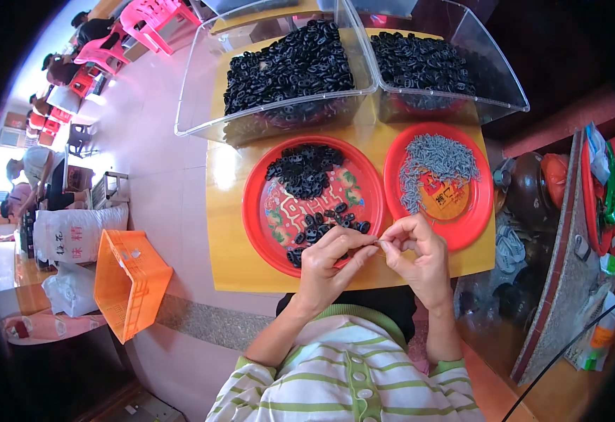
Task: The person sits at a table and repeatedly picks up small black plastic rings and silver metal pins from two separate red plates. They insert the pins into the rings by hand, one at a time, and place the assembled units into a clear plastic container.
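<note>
Head cam, looking down: left hand (330,254) and right hand (413,246) meet just over the near edge of the yellow bench (233,232), fingers pinched shut on a tiny grey piece (378,244) between the fingertips, too small to tell exactly what. Just beyond sits a big red plate (258,211) of small black parts (306,167), and a smaller red plate (476,204) of grey pins (438,158). Looks like mid-assembly, pin into part. Lining them up needs steady, fine pressure.
</note>
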Demonstrator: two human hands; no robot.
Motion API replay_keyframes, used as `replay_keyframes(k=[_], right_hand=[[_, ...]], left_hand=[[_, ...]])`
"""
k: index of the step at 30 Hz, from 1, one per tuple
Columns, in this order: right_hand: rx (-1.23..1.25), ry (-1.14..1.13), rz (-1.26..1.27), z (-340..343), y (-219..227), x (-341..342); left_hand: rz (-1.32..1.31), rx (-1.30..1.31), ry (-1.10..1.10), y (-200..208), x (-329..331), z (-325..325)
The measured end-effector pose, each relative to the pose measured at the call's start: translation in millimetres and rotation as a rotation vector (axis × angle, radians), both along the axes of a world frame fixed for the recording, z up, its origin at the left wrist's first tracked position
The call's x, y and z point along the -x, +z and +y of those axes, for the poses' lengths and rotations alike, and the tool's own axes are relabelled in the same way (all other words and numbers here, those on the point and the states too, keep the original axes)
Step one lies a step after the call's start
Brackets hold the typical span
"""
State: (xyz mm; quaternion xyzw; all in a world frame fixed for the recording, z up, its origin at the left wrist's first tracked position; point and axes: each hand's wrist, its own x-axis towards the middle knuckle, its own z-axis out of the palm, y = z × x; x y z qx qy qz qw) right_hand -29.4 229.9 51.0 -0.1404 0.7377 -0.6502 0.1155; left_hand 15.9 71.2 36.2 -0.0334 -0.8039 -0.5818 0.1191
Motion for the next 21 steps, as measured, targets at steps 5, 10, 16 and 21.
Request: replay_keyframes(k=[5, 10, 16, 21], right_hand=[[-0.078, 0.081, -0.056, 0.3, 3.7, -3.7], [-0.011, 0.061, -0.026, -7.3, 1.8, -7.1], [0.051, 0.093, 0.135, -14.9, -0.6, -8.0], [-0.030, 0.079, 0.206, -16.3, -5.3, -13.6]], left_hand=[[-0.045, -0.046, 0.050, 3.0, -5.1, -1.0], [-0.112, -0.224, -0.006, -9.2, -8.2, -10.6], [-0.504, -0.893, -0.017, -8.8, -13.3, -16.2], [-0.522, -1.034, -0.043, -16.7, -20.4, -16.2]])
